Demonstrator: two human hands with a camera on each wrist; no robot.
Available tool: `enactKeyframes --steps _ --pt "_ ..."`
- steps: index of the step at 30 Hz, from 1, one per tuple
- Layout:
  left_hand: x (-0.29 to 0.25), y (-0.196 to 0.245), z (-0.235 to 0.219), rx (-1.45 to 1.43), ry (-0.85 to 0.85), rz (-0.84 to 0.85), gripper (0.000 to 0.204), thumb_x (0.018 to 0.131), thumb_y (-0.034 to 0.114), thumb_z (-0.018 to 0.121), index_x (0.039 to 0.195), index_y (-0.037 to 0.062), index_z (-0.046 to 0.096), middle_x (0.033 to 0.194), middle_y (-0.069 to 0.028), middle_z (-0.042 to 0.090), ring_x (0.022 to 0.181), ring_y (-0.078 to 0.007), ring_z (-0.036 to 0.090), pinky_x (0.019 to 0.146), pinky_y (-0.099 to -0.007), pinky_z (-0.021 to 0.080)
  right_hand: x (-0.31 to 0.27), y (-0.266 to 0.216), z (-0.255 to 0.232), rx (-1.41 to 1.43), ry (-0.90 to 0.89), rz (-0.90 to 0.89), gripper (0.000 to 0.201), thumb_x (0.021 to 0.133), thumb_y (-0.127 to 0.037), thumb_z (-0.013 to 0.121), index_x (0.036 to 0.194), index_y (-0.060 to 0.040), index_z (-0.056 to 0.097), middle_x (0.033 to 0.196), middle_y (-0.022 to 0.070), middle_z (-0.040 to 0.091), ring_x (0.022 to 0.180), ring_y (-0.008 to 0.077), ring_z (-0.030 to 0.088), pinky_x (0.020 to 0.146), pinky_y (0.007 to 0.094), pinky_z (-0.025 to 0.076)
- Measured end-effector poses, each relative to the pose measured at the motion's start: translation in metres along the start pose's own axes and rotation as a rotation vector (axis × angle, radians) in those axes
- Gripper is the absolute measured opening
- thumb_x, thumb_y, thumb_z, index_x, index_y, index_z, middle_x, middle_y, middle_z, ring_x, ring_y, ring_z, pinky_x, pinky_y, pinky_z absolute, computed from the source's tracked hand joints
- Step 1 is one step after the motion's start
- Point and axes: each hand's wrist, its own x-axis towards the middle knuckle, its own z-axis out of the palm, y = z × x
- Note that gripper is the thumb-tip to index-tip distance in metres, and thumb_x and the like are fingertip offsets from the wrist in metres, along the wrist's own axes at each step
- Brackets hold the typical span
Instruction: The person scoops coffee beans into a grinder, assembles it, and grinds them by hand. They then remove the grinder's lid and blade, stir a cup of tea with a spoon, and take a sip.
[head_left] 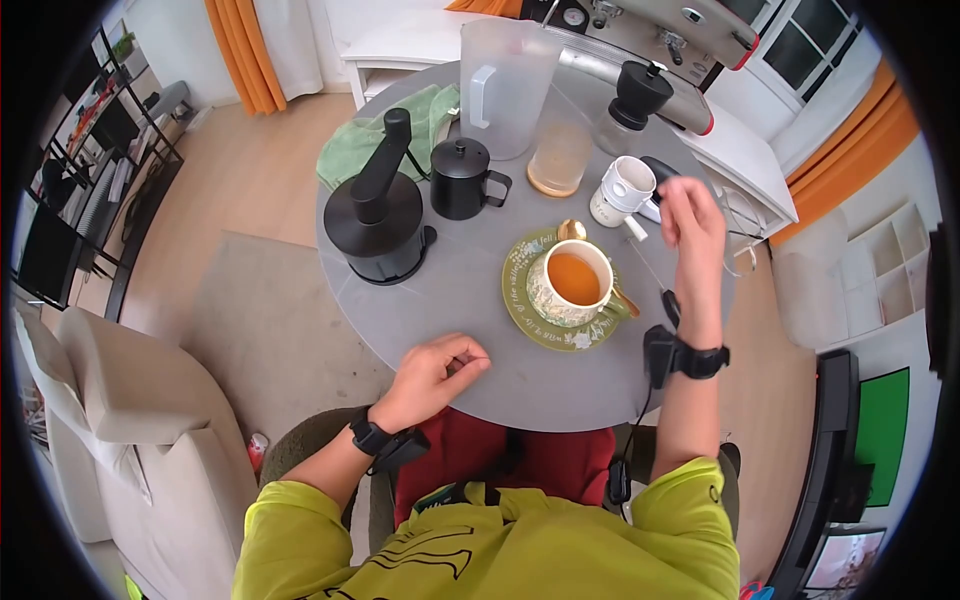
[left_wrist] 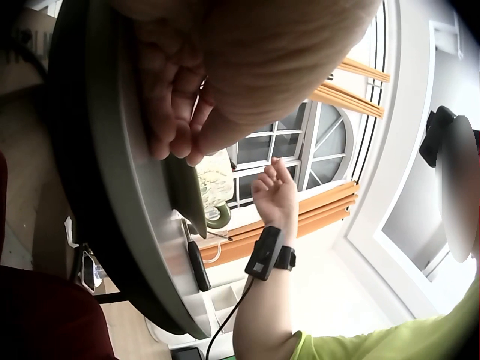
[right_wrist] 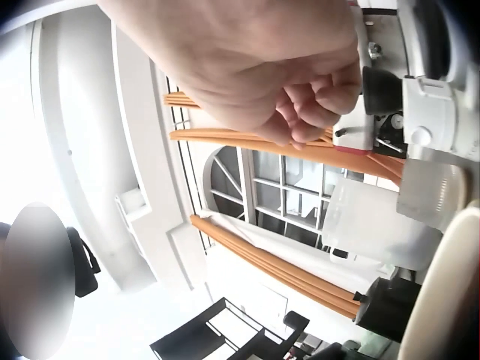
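At the near edge of the round grey counter [head_left: 440, 290]: left hand [head_left: 437, 372], with grip loose, fingers curled inward, thumb close to the index finger, unclamped. Contact with the surface: cannot tell. Just ahead and to the right of it: green saucer [head_left: 515, 270] with white lettering, bearing 1 patterned cup [head_left: 548, 300] of orange-brown liquid [head_left: 575, 280], upright, plus 1 gold spoon [head_left: 571, 230] on the far side.

Raised above the counter's right side: right hand [head_left: 694, 220], with grip loose too, fingers bent, unclamped, well apart from the left. Just beside it: 2 stacked white cups [head_left: 622, 190].

Along the back, left to right: black appliance with upright handle [head_left: 374, 225], green cloth [head_left: 340, 150] behind it, black lidded pot [head_left: 460, 180], tall translucent pitcher [head_left: 510, 90], glass jar with tan contents [head_left: 560, 160], black-topped grinder [head_left: 640, 95]. Beyond the counter, on white furniture: espresso machine [head_left: 640, 60].
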Motion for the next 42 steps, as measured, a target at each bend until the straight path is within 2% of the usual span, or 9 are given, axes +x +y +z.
enactKeyframes --steps 5,7,8,10,11,25,33,39,42 --pt "0.000 0.002 -0.002 0.002 -0.001 -0.001 0.011 0.093 0.013 0.065 0.096 0.0029 0.066 0.087 -0.0069 0.065 0.075 -0.0175 0.066 0.068 -0.0288 0.053 0.062 -0.021 0.011 -0.322 -0.302 -0.133 0.019 0.090 -0.013 0.066 0.106 -0.0038 0.061 0.080 -0.0020 0.055 0.070 0.0068 0.050 0.062 0.0233 0.042" --pt "-0.001 0.003 -0.002 0.005 0.003 0.003 0.011 0.093 0.013 0.065 0.096 0.0028 0.066 0.087 -0.0071 0.065 0.076 -0.0182 0.066 0.068 -0.0292 0.053 0.085 -0.015 0.020 -0.606 -0.467 -0.237 0.051 0.081 -0.003 0.070 0.128 -0.0054 0.052 0.107 0.0071 0.060 0.096 0.0190 0.059 0.084 0.0320 0.050" --pt "-0.001 0.002 -0.002 -0.003 0.003 0.012 0.011 0.093 0.013 0.065 0.096 0.0026 0.066 0.087 -0.0073 0.066 0.076 -0.0185 0.067 0.069 -0.0294 0.054 0.097 -0.006 0.022 -0.608 -0.469 -0.242 0.051 0.081 -0.003 0.070 0.128 -0.0054 0.052 0.107 0.0071 0.060 0.096 0.0190 0.059 0.084 0.0320 0.050" --pt "0.000 0.001 -0.002 -0.013 0.008 0.027 0.012 0.093 0.014 0.064 0.096 0.0024 0.066 0.087 -0.0074 0.066 0.077 -0.0188 0.067 0.069 -0.0296 0.054 0.117 0.016 0.027 -0.801 -0.677 -0.350 0.085 0.074 0.002 0.072 0.148 -0.0118 0.034 0.137 0.0112 0.049 0.123 0.0263 0.050 0.106 0.0386 0.042" --pt "0.000 0.000 -0.002 -0.009 0.004 0.029 0.012 0.093 0.014 0.064 0.096 0.0025 0.066 0.087 -0.0075 0.066 0.077 -0.0188 0.067 0.069 -0.0295 0.054 0.124 0.019 0.031 -0.839 -0.748 -0.231 0.099 0.072 0.004 0.073 0.155 -0.0156 0.021 0.149 0.0142 0.040 0.136 0.0314 0.040 0.115 0.0418 0.034" --pt "0.000 -0.002 -0.002 -0.005 0.003 0.067 0.013 0.093 0.016 0.064 0.095 0.0033 0.065 0.086 -0.0077 0.066 0.076 -0.0189 0.066 0.069 -0.0297 0.053 0.141 0.050 0.069 -0.779 -0.796 -0.077 0.108 0.064 -0.001 0.079 0.154 -0.0101 0.021 0.149 0.0217 0.040 0.139 0.0344 0.038 0.115 0.0399 0.032" --pt "0.000 -0.002 -0.003 0.005 -0.001 0.059 0.013 0.093 0.016 0.064 0.095 0.0031 0.065 0.086 -0.0081 0.066 0.075 -0.0196 0.066 0.069 -0.0304 0.053 0.123 0.030 0.075 -1.073 -0.507 -0.116 0.107 0.061 -0.027 0.083 0.152 -0.0129 0.030 0.129 0.0240 0.056 0.124 0.0372 0.053 0.103 0.0414 0.042" --pt "0.000 0.002 -0.004 0.015 -0.015 0.030 0.014 0.093 0.017 0.064 0.096 0.0030 0.066 0.086 -0.0079 0.066 0.076 -0.0189 0.067 0.070 -0.0304 0.053 0.126 0.028 0.079 -0.918 -0.467 -0.094 0.109 0.058 -0.028 0.082 0.151 -0.0098 0.030 0.126 0.0247 0.057 0.119 0.0387 0.055 0.101 0.0416 0.043" --pt "0.000 0.003 -0.004 0.007 -0.009 0.015 0.014 0.093 0.016 0.064 0.096 0.0028 0.066 0.086 -0.0080 0.066 0.075 -0.0185 0.067 0.070 -0.0301 0.053 0.123 0.021 0.083 -1.034 -0.425 -0.166 0.107 0.058 -0.028 0.082 0.151 -0.0087 0.031 0.126 0.0251 0.057 0.120 0.0392 0.055 0.101 0.0415 0.043"
